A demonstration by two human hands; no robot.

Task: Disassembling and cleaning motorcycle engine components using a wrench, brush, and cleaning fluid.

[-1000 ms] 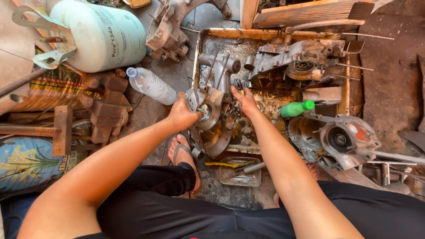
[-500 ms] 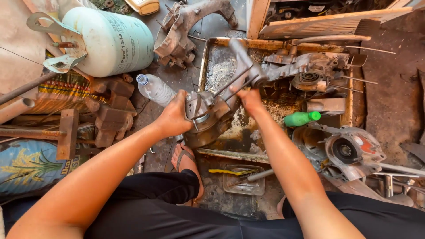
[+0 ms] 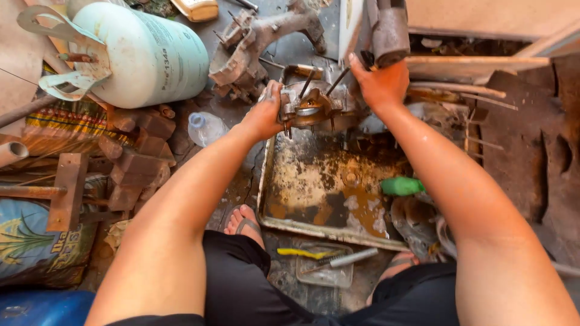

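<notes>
Grease-caked metal, an engine casing (image 3: 311,102) with studs poking up from it, hangs between both hands above the far end of a shallow oily tray (image 3: 275,199). The left hand (image 3: 266,111) is clamped on the casing's left flank, fingers wrapped over the edge, thumb side towards the body. The right hand (image 3: 380,81) grips the right side, closed around a dark upright part where the casing meets a rusty cylindrical piece (image 3: 389,30) just beyond the knuckles.

By the look of it the casing is cast metal: stiff, heavy for its bulk and slick with oil, so it probably wants two firm grips on solid flanges or bosses, not on the thin studs, which could bend or bite into the palm. Wet skin on the right forearm suggests the grip may slip.

Beyond the left hand lies another grimy casting (image 3: 254,45). Further out to its left rests a pale green gas cylinder (image 3: 145,54), with a clear plastic bottle (image 3: 205,128) just beside the left forearm and a stack of rusty blocks (image 3: 136,160) past that. Under the right forearm a green bottle (image 3: 402,186) lies at the tray's edge. Nearer the body, between the knees, a small clear dish (image 3: 326,274) holds a yellow-handled tool (image 3: 305,253) and a brush, close to a sandalled foot (image 3: 244,223).
</notes>
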